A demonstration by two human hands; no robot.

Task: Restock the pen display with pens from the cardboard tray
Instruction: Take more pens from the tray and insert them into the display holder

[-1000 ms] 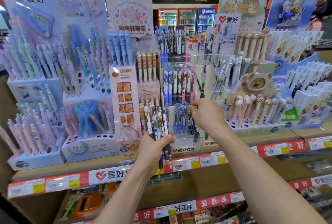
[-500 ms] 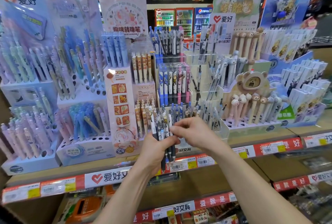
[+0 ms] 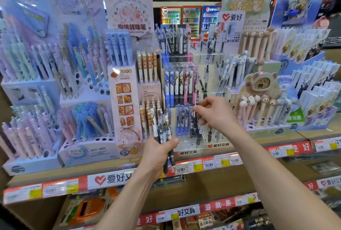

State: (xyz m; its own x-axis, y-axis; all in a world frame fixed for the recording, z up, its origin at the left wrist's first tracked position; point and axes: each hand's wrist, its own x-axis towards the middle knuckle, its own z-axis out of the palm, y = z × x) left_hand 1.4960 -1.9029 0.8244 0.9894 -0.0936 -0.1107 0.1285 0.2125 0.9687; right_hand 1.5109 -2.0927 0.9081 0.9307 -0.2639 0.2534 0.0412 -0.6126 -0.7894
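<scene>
While the left hand point(image 3: 158, 156) clenches a pen bundle point(image 3: 162, 126), right hand point(image 3: 216, 117) fingers point(image 3: 199, 108) pinch one pen point(image 3: 197, 99) at the clear display point(image 3: 186, 145), bottom tier stocked

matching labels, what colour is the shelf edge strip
The strip is red with white lettering, seen in the head view.

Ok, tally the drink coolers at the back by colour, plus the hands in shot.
Red coolers: 2
Blue cooler: 1
Hands: 2 (left hand grips a bundle of pens, right hand pinches one pen)
Total: 5
</scene>
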